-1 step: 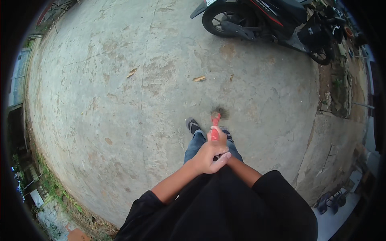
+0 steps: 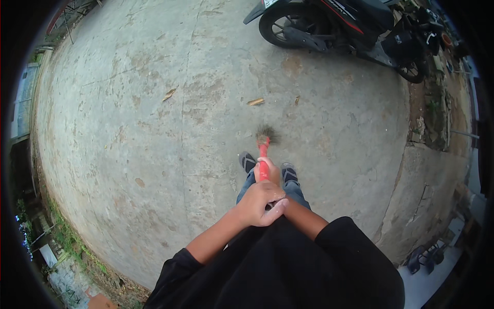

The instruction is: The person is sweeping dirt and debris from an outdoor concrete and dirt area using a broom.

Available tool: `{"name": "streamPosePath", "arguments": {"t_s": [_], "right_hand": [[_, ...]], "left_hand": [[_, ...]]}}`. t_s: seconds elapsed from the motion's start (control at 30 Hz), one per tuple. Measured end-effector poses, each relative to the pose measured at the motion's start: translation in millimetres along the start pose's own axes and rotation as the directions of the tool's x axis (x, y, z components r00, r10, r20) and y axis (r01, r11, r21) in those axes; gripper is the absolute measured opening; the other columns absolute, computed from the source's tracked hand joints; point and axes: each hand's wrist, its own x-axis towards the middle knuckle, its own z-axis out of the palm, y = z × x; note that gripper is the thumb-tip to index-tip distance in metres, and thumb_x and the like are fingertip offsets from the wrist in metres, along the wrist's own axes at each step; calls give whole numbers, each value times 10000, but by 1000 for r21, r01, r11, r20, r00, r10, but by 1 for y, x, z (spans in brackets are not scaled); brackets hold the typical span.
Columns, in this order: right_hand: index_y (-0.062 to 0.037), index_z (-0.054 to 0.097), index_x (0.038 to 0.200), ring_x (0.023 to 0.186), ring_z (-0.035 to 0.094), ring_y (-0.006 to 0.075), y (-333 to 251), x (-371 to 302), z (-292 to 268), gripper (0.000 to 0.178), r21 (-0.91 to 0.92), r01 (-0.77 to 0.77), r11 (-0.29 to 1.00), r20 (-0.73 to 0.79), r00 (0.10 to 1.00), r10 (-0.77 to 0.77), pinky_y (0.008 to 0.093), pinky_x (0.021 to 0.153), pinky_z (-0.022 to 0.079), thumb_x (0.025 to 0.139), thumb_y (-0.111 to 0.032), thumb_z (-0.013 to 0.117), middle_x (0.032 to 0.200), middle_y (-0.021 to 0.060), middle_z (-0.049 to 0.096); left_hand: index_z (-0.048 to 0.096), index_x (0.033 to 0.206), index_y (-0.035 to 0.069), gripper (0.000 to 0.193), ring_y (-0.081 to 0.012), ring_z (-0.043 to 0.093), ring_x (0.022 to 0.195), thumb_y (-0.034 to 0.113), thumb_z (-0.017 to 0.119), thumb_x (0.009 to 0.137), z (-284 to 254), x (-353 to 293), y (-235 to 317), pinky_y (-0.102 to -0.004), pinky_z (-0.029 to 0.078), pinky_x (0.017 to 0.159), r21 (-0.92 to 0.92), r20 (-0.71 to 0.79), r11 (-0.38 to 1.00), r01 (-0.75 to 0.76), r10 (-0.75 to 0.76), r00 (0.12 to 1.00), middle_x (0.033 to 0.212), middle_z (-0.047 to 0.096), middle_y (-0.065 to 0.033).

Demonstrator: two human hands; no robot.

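A broom with a red handle [image 2: 263, 168] slants away from my body. Its brownish bristles [image 2: 266, 134] are smeared by motion against the concrete ahead of my feet. My left hand [image 2: 261, 203] is wrapped over the upper part of the handle, and its palm hides the handle's end. Farther down, my right hand [image 2: 273, 174] closes around the red handle, its forearm passing partly behind the left hand. Whitish residue shows on the left thumb and knuckles. My sandalled feet [image 2: 289, 174] stand on either side of the handle.
Dry leaf pieces [image 2: 256, 102] lie on the concrete floor [image 2: 128, 170] beyond the broom. A black motorcycle [image 2: 339, 31] is parked at the far right. Dark sandals [image 2: 426, 258] sit on a pale step at the near right. Plants [image 2: 77, 242] line the left edge.
The broom's bristles have swung left and slightly away from me, uncovering my right foot. Both hands have shifted left with the handle, keeping their grip.
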Motion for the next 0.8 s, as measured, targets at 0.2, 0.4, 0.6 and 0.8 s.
{"name": "streamPosePath", "arguments": {"t_s": [0.2,0.4,0.6,0.8], "right_hand": [[-97,682,1226,683,636,210,-114,97,97,297,318,260,912,294,887,-356,347,676,526,932,-123,718,805,123,669],[-96,700,1186,751,712,401,-166,104,-5,346,-163,346,924,337,900,-277,463,676,556,910,-301,744,800,186,717],[-69,697,1152,805,738,410,-98,107,-119,378,-546,-48,836,-125,992,-24,486,704,571,887,-328,770,819,206,732],[-130,689,1145,762,740,347,-34,181,-83,271,-202,-76,977,-99,993,57,429,681,556,900,-223,757,820,183,724]], "left_hand": [[592,666,90,143,-315,564,598,141,697,748,-60,28,8,-387,402,599,484,-85,873,-56,110,990,597,553,-55],[471,662,96,282,-293,471,540,129,729,770,-90,55,48,-391,364,585,52,-152,967,-248,253,955,601,461,-58],[475,695,29,279,-281,425,613,80,605,936,-41,114,-23,-393,374,628,-374,-6,923,-92,97,995,652,438,-107],[532,691,33,267,-319,511,645,88,630,933,-29,178,-60,-411,404,647,-172,67,980,-104,117,991,652,497,-121]]}}
